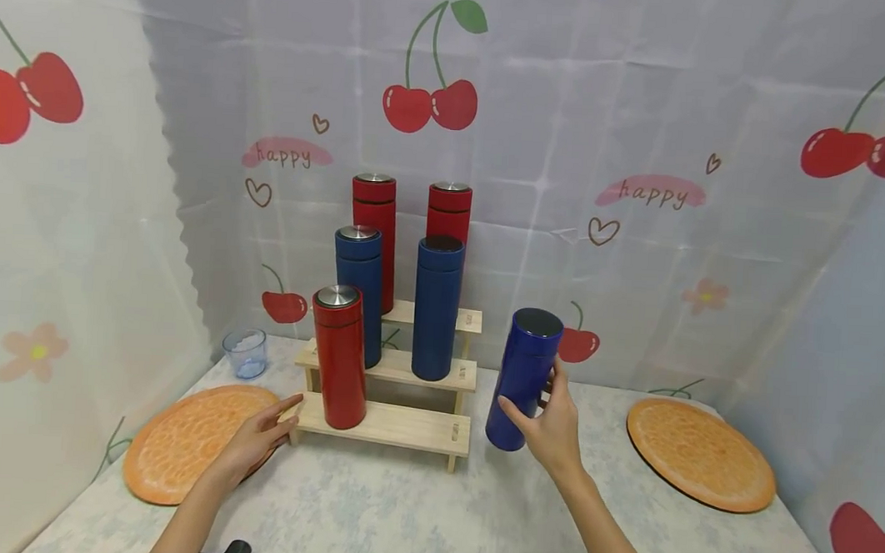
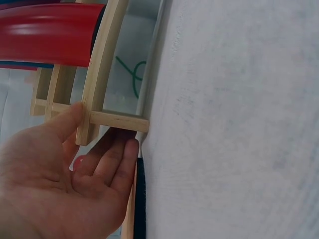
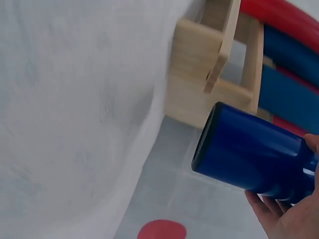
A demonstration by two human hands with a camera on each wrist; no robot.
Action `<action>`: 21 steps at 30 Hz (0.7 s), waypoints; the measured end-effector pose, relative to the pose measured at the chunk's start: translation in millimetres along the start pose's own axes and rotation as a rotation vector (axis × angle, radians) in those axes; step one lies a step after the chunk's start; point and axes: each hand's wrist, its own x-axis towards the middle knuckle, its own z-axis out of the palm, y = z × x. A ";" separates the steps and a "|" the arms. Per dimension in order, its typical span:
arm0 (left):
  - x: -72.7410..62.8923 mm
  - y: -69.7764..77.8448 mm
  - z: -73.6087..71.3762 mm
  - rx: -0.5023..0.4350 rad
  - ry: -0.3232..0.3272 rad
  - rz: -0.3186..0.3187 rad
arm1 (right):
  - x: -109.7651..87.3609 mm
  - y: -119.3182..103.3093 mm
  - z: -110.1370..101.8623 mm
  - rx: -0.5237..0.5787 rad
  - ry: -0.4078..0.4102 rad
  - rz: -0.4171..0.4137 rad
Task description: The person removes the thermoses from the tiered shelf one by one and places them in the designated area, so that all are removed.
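My right hand (image 1: 555, 424) grips a glossy dark-blue thermos (image 1: 523, 385) with a dark lid, thumb on the near side. It is slightly tilted beside the right end of a three-step wooden stand (image 1: 412, 425). In the right wrist view the base of the blue thermos (image 3: 249, 152) appears raised off the table. My left hand (image 1: 254, 438) holds the left end of the lowest step; in the left wrist view the thumb lies on the plank and the fingers (image 2: 117, 164) curl by the leg. A red thermos (image 1: 340, 363) with a silver lid stands on that step, towards the left.
Two matte blue thermoses (image 1: 436, 310) stand on the middle step, two red ones (image 1: 372, 248) on the top step. A clear blue-tinted cup (image 1: 246, 354) sits at back left. Round orange mats lie at left (image 1: 194, 439) and right (image 1: 699, 453). Cherry-print curtains (image 1: 539, 148) enclose the table.
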 end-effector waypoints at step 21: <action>2.2 -4.3 -1.0 0.010 0.002 0.004 | 52.7 62.1 49.7 0.039 0.003 0.164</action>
